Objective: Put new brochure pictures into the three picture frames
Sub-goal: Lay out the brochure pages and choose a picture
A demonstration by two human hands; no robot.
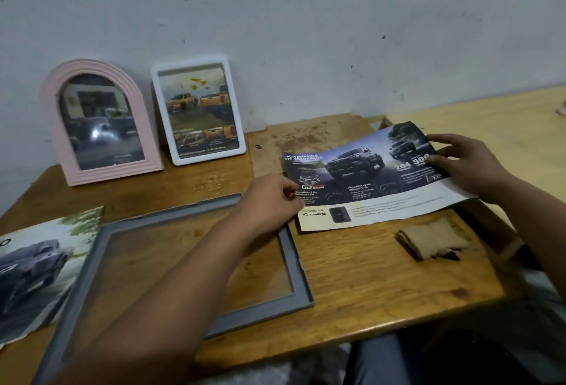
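Observation:
A wide car brochure page [367, 179] lies on the wooden table [352, 280] at the right. My left hand [269, 201] pinches its left edge; my right hand [468, 164] holds its right end, fingers curled over the paper. A grey rectangular picture frame [294, 265] lies flat in front of me, the wood showing through it, and my left forearm crosses it. A pink arched frame [101, 122] and a white frame [199, 110] lean upright against the wall, each with a car picture inside. Another car picture [33, 265] lies at the left edge.
A folded brown cloth [435, 240] lies on the table right of the grey frame. A lighter wooden surface [490, 115] adjoins the table at the back right. The grey wall [306, 32] stands directly behind the frames. My legs show beyond the near table edge.

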